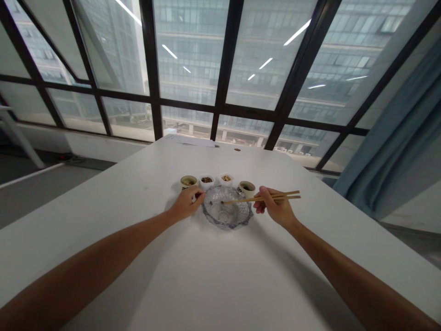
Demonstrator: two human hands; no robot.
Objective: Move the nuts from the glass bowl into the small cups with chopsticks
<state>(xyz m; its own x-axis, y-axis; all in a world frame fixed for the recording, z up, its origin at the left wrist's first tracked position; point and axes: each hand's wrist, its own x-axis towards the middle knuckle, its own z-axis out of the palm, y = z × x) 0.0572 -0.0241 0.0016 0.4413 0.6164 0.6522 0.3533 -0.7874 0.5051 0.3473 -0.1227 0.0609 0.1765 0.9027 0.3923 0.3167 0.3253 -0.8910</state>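
Observation:
A clear cut-glass bowl with a scalloped rim sits on the white table in front of me. My left hand is at its left rim, fingers curled and thumb pressed in against the edge. Wooden chopsticks are held in my right hand, reaching leftward over the bowl. Their tips meet at a small dark piece inside it. Another small dark piece lies farther left in the bowl. Whether the tips grip the piece or only touch it, I cannot tell.
Behind the bowl stand a left cup, a white dish of dark pieces, a white dish of yellowish pieces and a right cup. Papers lie at the table's far end, before large windows. A blue curtain hangs at right.

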